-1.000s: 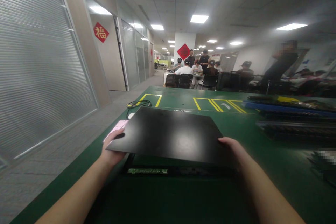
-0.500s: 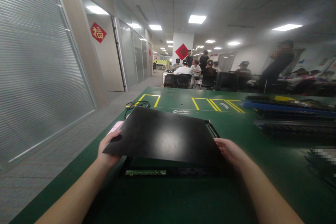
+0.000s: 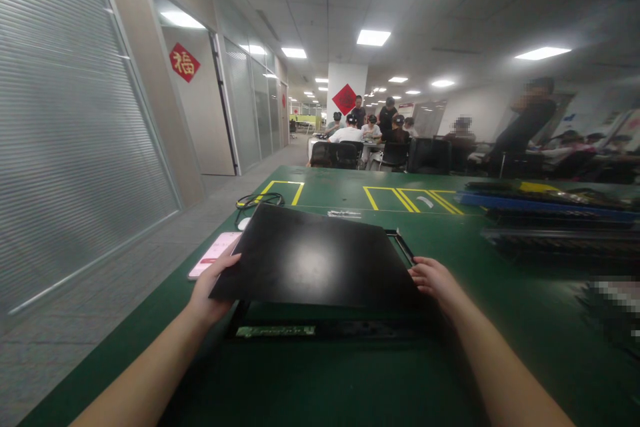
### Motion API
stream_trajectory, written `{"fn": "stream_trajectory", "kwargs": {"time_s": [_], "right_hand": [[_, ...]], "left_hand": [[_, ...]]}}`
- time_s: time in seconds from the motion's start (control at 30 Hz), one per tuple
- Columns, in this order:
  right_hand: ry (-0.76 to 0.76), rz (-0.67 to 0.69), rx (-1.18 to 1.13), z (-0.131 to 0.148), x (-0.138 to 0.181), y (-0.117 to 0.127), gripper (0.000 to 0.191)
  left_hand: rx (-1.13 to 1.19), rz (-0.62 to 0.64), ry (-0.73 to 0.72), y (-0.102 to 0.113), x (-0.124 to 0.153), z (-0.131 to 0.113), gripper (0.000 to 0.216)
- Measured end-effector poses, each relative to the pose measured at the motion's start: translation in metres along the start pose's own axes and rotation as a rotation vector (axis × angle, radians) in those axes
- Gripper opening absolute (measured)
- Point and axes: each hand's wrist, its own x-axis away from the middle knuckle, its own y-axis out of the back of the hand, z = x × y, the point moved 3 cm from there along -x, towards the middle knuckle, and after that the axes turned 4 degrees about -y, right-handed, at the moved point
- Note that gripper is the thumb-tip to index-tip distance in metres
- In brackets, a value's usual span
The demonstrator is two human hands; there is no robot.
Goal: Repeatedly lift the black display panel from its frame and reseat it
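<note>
A thin, glossy black flat panel [image 3: 315, 257] is held tilted above the green table, one hand on each side. My left hand [image 3: 213, 293] is closed on its left edge, thumb on top and fingers underneath. At the right edge, my right hand [image 3: 436, 280] grips the panel with its fingers partly hidden. Beneath the panel lies a black frame [image 3: 370, 329], mostly covered. A strip of green circuit board [image 3: 275, 331] shows on its near side, and a corner of the frame sticks out past the panel's far right.
A phone [image 3: 213, 255] lies left of the panel, with a coiled black cable [image 3: 263, 200] behind it. Small pale parts [image 3: 344, 214] and yellow tape outlines [image 3: 385, 188] are farther back. Stacked dark parts [image 3: 550, 213] occupy the right side. People [image 3: 347, 132] sit and stand beyond the table.
The panel has shifted slightly to the right at its left end, and my left hand moved with it. More of the phone now shows.
</note>
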Motion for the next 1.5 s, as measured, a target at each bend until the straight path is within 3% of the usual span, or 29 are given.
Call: {"fn": "stream_trajectory", "kwargs": {"time_s": [0.47,0.9,1.5], "right_hand": [[0.142,-0.132,0.206,-0.004,-0.015,0.014,0.035],[0.173,-0.179,0.237,-0.003,-0.016,0.022,0.033],[0.182,-0.224,0.476,-0.006,-0.026,0.037,0.034]], "left_hand": [[-0.064,0.055,0.046,0.003,-0.001,0.014,0.073],[-0.086,0.034,0.086,0.005,-0.002,0.018,0.065],[-0.214,0.099,0.141,0.007,-0.005,0.022,0.080]]}}
